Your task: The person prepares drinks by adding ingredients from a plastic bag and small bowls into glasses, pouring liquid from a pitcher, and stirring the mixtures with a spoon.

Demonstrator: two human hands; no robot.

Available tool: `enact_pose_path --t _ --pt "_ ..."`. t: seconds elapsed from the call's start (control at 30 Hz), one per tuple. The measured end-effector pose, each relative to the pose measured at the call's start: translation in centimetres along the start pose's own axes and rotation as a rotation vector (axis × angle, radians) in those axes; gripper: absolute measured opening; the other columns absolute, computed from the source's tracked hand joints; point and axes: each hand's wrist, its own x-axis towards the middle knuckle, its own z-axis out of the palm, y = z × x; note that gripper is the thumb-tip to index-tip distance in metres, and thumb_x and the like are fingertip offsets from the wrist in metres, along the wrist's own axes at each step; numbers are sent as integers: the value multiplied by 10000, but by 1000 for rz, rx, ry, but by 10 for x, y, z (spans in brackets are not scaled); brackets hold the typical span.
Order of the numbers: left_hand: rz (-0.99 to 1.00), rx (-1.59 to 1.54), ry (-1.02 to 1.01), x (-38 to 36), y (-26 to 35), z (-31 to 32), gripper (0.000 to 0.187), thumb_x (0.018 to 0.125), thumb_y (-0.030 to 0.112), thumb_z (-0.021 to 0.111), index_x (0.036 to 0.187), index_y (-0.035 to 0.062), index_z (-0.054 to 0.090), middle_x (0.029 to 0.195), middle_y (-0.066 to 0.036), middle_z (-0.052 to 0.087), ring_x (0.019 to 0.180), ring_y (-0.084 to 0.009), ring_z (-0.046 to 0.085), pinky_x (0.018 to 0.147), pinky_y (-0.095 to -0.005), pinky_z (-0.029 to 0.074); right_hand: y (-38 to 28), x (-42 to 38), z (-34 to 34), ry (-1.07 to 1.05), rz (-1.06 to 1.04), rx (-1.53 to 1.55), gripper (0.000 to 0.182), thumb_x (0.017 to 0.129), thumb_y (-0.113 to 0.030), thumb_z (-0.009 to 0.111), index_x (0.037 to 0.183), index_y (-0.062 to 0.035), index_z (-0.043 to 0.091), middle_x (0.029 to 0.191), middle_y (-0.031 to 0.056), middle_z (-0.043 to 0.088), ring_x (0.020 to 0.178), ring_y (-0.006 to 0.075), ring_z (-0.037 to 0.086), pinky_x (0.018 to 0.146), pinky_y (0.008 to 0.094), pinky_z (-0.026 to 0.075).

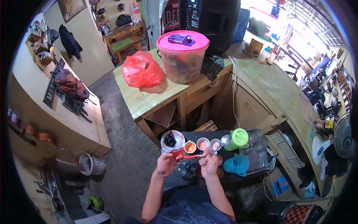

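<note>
Hands: left hand [166, 163] and right hand [209, 164] sit closest to the camera, both raised over the near edge of the dark bench [223, 135].
Red tool: thin red spoon-like stick [191, 157] spans between the two hands; its exact kind is too small to tell.
Left grip: fingers closed on a glass with red contents [176, 152], just below the round container.
Right grip: fingers pinched together on the near end of the red tool, close to a small clear cup [209, 151]; whether it also holds that cup, cannot tell.
Cups: three small cups in a row, orange-filled cup [190, 147], pink-filled cup [203, 143], third cup [215, 143]; all already carry contents.
Round container: white-rimmed container [172, 139] with a dark lump inside, touching the row's left end.
Progress, judged: several portions look filled; empty clear glasses [180, 170] under the hands look not yet served, so work seems midway.
Farther out: green lidded jug [238, 138], blue jug [237, 164], metal tray [257, 159].
Beyond: pink-lidded tub [182, 56] and red plastic bag [141, 70] on the wooden table [149, 99].
</note>
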Motion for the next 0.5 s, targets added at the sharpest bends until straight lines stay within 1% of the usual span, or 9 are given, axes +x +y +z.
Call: enact_pose_path --t 0.1,0.13,0.23,0.27,0.37,0.4,0.5 --pt "-171 140 -102 -3 5 1 476 841 357 432 1131 -4 544 920 -56 602 929 -218 573 765 -302 407 1 1 -7 9 -11 -41 212 972 -159 509 797 -46 549 566 -68 326 433 28 231 427 213 187" --pt "-138 193 -176 0 0 -7 597 904 570 392 1119 32 536 943 -62 613 868 -215 590 728 -319 427 1 2 -8 15 -13 -53 220 974 -165 509 793 -46 548 562 -68 327 431 27 233 425 212 184" --pt "-253 193 -269 1 -12 -26 785 849 764 313 1092 47 520 938 -58 605 833 -200 597 697 -306 433 1 2 -5 73 12 -92 251 984 -199 506 783 -53 541 560 -66 344 433 22 246 422 211 180" --pt "-334 172 -203 0 -12 -27 827 779 806 310 1069 58 512 909 -44 588 746 -171 583 624 -276 427 2 3 -7 55 9 -89 279 988 -237 508 779 -55 538 550 -74 342 422 18 242 414 211 178" --pt "-195 343 -111 -7 -13 -20 700 858 703 381 1081 52 508 866 -26 562 667 -136 543 554 -251 406 2 5 -7 78 68 -178 283 989 -253 509 777 -67 540 534 -87 325 407 14 229 403 209 164" --pt "-171 313 -92 -5 -17 -23 585 922 603 406 1090 52 506 821 -8 545 610 -100 499 526 -233 389 4 6 -10 81 105 -219 268 981 -270 523 803 -74 564 524 -96 324 395 11 244 391 204 170" --pt "-46 439 -118 -8 -16 -20 524 961 545 395 1100 52 507 775 5 522 573 -82 478 506 -220 373 -1 5 -3 176 304 -478 224 984 -230 504 843 -64 559 541 -96 319 389 13 255 372 189 188"
